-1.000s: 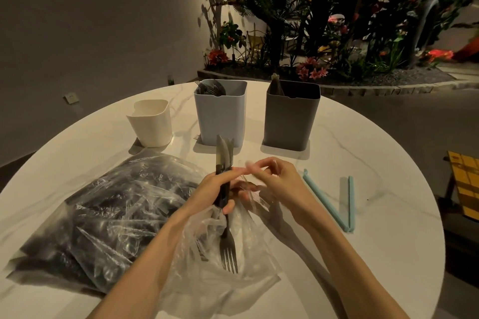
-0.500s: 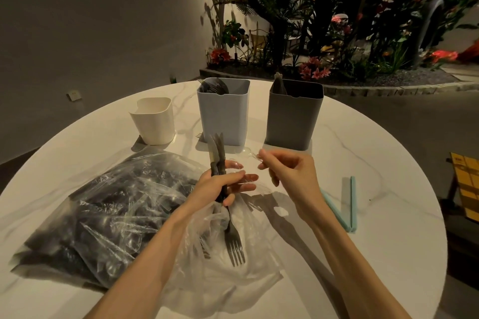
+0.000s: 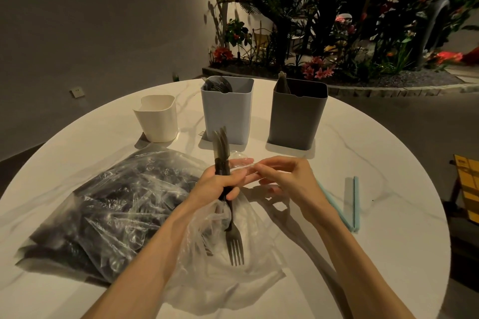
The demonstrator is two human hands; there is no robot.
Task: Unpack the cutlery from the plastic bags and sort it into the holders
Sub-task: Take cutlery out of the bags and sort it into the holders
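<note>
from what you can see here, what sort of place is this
Likely a restaurant or cafe courtyard at night: a round marble table, a planted flower bed behind a stone edge, and cutlery holders.

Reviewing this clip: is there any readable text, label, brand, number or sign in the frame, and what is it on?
No readable text anywhere.
Yellow object at the right edge: a dark mark near its top, too small and blurred to read.
White holder, blue holder and grey holder: no labels visible.
Plastic bags: no print visible.
</note>
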